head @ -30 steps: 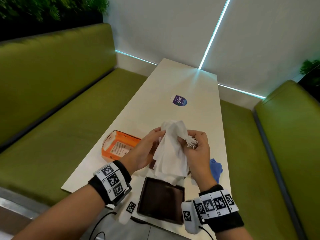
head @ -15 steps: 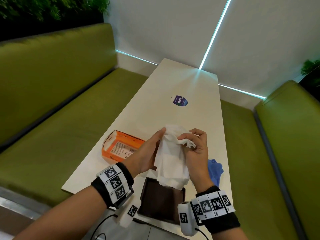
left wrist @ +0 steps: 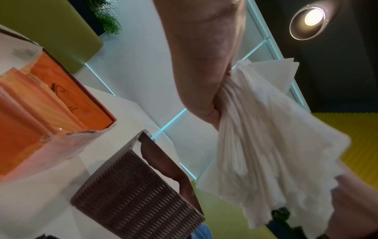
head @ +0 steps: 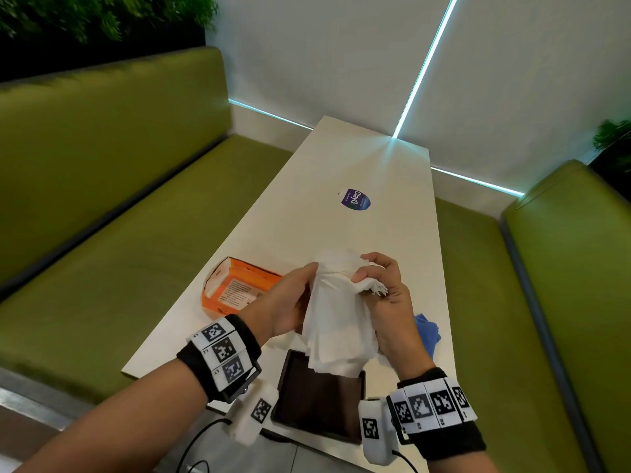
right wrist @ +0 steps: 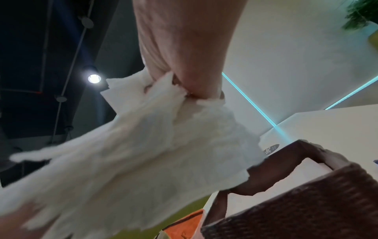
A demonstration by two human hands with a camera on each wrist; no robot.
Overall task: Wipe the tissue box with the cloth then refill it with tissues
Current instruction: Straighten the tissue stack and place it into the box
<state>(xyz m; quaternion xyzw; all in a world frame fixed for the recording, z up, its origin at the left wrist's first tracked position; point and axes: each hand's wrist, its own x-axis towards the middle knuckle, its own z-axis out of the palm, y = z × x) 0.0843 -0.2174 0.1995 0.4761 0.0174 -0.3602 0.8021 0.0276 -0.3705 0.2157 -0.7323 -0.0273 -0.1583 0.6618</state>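
Both hands hold a thick stack of white tissues (head: 336, 322) upright over the near end of the table. My left hand (head: 290, 298) grips its left side, thumb on the top edge. My right hand (head: 386, 295) pinches the bunched top right corner with curled fingers. The wrist views show the tissues (left wrist: 266, 145) (right wrist: 143, 153) squeezed against each palm. Just below the stack stands the brown woven tissue box (head: 319, 404) (left wrist: 132, 198) (right wrist: 306, 202), open at the top. The blue cloth (head: 426, 332) lies crumpled on the table beside my right hand.
An opened orange tissue pack (head: 235, 291) (left wrist: 40, 105) lies on the white table (head: 341, 158) left of my hands. A purple sticker (head: 355, 199) sits mid-table. Green benches (head: 136, 250) flank both long sides, and a wall stands at the far end.
The tissue stack has come down a little toward the box. My right hand's fingers have curled further over its top, bunching the corner.
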